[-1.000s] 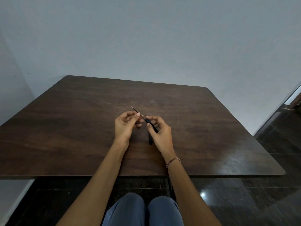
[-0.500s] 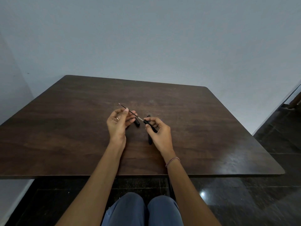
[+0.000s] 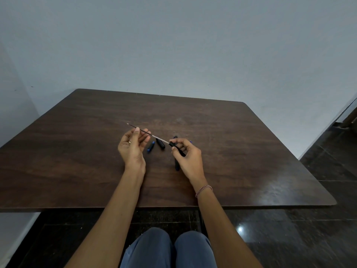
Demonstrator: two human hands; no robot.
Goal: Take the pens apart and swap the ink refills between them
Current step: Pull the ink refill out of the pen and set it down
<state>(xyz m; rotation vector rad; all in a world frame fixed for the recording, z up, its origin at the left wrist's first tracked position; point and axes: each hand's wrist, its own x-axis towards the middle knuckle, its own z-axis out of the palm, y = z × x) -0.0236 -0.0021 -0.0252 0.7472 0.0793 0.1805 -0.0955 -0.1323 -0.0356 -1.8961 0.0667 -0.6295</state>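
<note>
My left hand (image 3: 133,146) pinches a thin dark ink refill (image 3: 152,135) near its tip end. The refill's other end sits in a black pen barrel (image 3: 176,149) gripped by my right hand (image 3: 188,157). Most of the refill shows between the two hands. On the table between them lie a small blue pen piece (image 3: 150,147) and a short black pen piece (image 3: 160,143). Another black pen part (image 3: 176,165) lies under my right hand, partly hidden. A bit of blue (image 3: 190,141) peeks out behind my right fingers.
The dark wooden table (image 3: 77,151) reaches to a pale wall at the back. Its front edge is close to my knees (image 3: 168,248). A glossy dark tiled floor (image 3: 309,229) lies to the right and below.
My left hand has moved left and away from my right hand, drawing the refill further out of the black barrel. The small pen pieces on the table have come into view between the hands.
</note>
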